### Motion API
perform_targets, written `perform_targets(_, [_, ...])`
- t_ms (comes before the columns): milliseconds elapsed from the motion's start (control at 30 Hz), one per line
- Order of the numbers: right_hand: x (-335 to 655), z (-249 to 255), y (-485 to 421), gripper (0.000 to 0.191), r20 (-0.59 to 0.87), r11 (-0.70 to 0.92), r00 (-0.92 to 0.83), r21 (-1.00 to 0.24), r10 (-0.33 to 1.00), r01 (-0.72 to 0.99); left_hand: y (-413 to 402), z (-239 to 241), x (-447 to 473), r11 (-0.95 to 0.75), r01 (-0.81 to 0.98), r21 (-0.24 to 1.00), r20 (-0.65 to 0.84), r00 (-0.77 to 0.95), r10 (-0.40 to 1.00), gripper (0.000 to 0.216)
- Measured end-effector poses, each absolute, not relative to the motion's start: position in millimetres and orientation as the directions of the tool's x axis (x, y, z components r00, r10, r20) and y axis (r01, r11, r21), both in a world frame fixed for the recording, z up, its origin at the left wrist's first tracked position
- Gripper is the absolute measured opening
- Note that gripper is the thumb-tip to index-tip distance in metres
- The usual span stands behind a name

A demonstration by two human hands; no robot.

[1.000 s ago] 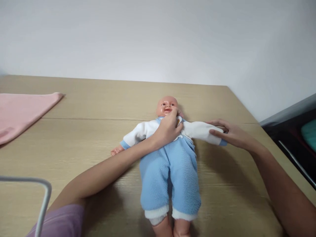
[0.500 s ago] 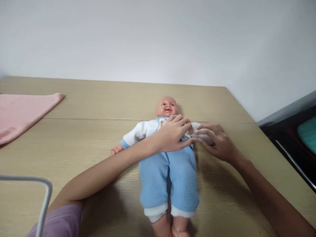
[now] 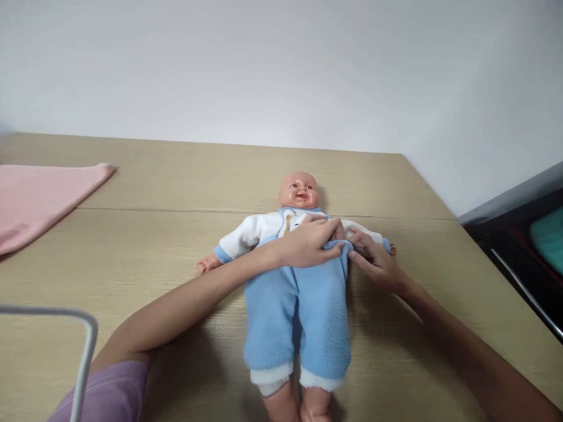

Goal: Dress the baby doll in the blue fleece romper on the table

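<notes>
A baby doll (image 3: 299,190) lies on its back on the wooden table, its head toward the wall. It wears a white top with blue cuffs (image 3: 257,227) and fleecy blue trousers (image 3: 323,310) with white hems. Across the doll's front lies my left hand (image 3: 310,241), fingers curled and thumb at the top edge of the trousers. My right hand (image 3: 373,258) pinches the same waist edge at the right side, thumb and index finger close together. The waistband between them is pulled slightly up. My left hand hides part of the chest.
Pink cloth (image 3: 39,196) lies flat at the table's left. A white bent tube (image 3: 83,351) rises at the lower left. Beyond the table's right edge stands a dark object (image 3: 505,240) with something teal on it. A pale wall (image 3: 264,70) backs the table.
My right hand has moved left and down from the doll's sleeve to the trouser waist, uncovering the doll's small hand. My left hand has shifted slightly, its fingers curling more at the waistband.
</notes>
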State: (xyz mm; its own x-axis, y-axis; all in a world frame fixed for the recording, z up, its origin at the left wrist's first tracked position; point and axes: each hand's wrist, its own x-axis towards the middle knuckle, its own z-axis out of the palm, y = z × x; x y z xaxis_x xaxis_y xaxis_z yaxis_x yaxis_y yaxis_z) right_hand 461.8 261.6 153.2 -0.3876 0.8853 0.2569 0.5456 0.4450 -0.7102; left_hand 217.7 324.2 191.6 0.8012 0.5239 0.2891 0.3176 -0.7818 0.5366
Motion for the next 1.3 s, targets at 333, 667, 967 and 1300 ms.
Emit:
perform_targets(333, [491,133,276,0.024,0.463,0.566,-0.416,-0.253,0.783,0.784,322,191,216,-0.784,0.472,0.404,0.336,0.72,0.607,0.016])
perform_targets(667, [556,147,291,0.045,0.389,0.483,-0.302,-0.553,0.87,0.679,329,201,242,-0.805,0.529,0.269,0.308,0.745,0.592,0.055])
perform_targets(967, [506,166,267,0.081,0.586,0.54,-0.043,-0.713,0.809,0.447,340,193,255,-0.74,0.586,0.331,0.369,0.641,0.673,0.036])
perform_targets(1300, [464,125,261,0.043,0.286,0.431,-0.354,-0.783,0.89,0.449,341,196,220,-0.598,0.197,0.777,0.529,0.312,0.789,0.039])
